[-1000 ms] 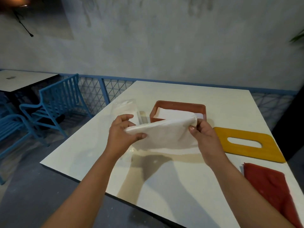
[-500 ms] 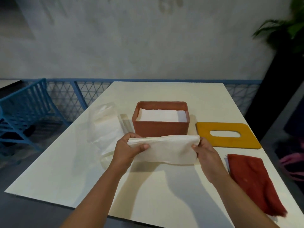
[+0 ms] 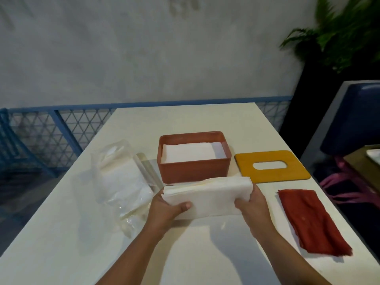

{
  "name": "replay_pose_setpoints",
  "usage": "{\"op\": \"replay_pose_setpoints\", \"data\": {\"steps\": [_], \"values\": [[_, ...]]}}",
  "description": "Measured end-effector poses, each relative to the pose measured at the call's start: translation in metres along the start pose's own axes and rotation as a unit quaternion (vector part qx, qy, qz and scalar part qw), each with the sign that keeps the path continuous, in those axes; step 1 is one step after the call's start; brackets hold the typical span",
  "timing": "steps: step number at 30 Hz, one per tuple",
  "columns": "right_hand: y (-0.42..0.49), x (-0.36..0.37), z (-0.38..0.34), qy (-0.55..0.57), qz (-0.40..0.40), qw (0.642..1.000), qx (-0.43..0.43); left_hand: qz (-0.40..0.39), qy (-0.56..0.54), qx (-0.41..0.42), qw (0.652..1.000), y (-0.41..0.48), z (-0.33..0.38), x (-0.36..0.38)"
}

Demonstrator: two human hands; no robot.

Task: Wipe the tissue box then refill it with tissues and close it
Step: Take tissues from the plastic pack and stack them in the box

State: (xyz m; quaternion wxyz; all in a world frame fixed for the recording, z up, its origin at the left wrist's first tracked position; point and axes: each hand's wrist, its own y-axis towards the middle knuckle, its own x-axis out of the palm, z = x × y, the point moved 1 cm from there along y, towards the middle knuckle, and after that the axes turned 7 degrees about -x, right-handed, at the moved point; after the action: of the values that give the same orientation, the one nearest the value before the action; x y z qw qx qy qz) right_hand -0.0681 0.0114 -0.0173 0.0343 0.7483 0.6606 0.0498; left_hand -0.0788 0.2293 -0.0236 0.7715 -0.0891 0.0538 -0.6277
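Observation:
An open terracotta tissue box [image 3: 193, 170] stands on the white table [image 3: 205, 254] with white tissues [image 3: 191, 154] lying inside it. Just in front of the box I hold a folded stack of white tissues [image 3: 209, 195] level above the table. My left hand [image 3: 166, 206] grips its left end, thumb on top. My right hand [image 3: 251, 203] grips its right end. The yellow lid [image 3: 271, 167] with an oval slot lies flat to the right of the box. A red cloth [image 3: 312, 220] lies folded near the right edge.
A crumpled clear plastic wrapper [image 3: 121, 179] lies left of the box. A blue mesh railing [image 3: 53, 132] runs behind the table. A potted plant [image 3: 337, 36] stands at the back right, and a blue seat [image 3: 353, 120] sits beside the table's right edge.
The view has swung right and down. The tissue stack has come down and flattened in front of the box, with both hands now gripping its ends more fully.

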Motion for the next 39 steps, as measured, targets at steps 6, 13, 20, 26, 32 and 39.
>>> {"op": "replay_pose_setpoints", "data": {"steps": [6,13,20,26,32,39], "values": [[-0.003,0.004,-0.005,-0.018,0.051,0.999,-0.005,-0.024,0.053,0.057,0.997,0.009,0.018,-0.004],[-0.008,0.007,0.000,-0.018,0.071,0.997,0.020,-0.097,0.000,0.027,0.995,0.009,0.007,-0.007],[-0.010,0.014,-0.011,-0.023,0.087,0.996,0.001,-0.076,0.013,0.053,0.996,0.015,0.008,-0.011],[-0.012,0.018,-0.003,-0.034,0.075,0.997,0.003,-0.091,-0.003,0.033,0.995,0.016,0.003,-0.016],[-0.008,0.018,-0.011,-0.038,0.075,0.996,-0.018,-0.082,0.029,0.055,0.995,0.015,0.015,-0.013],[0.003,0.012,-0.007,-0.056,0.058,0.996,0.038,-0.068,0.026,0.017,0.997,0.014,0.012,-0.014]]}}
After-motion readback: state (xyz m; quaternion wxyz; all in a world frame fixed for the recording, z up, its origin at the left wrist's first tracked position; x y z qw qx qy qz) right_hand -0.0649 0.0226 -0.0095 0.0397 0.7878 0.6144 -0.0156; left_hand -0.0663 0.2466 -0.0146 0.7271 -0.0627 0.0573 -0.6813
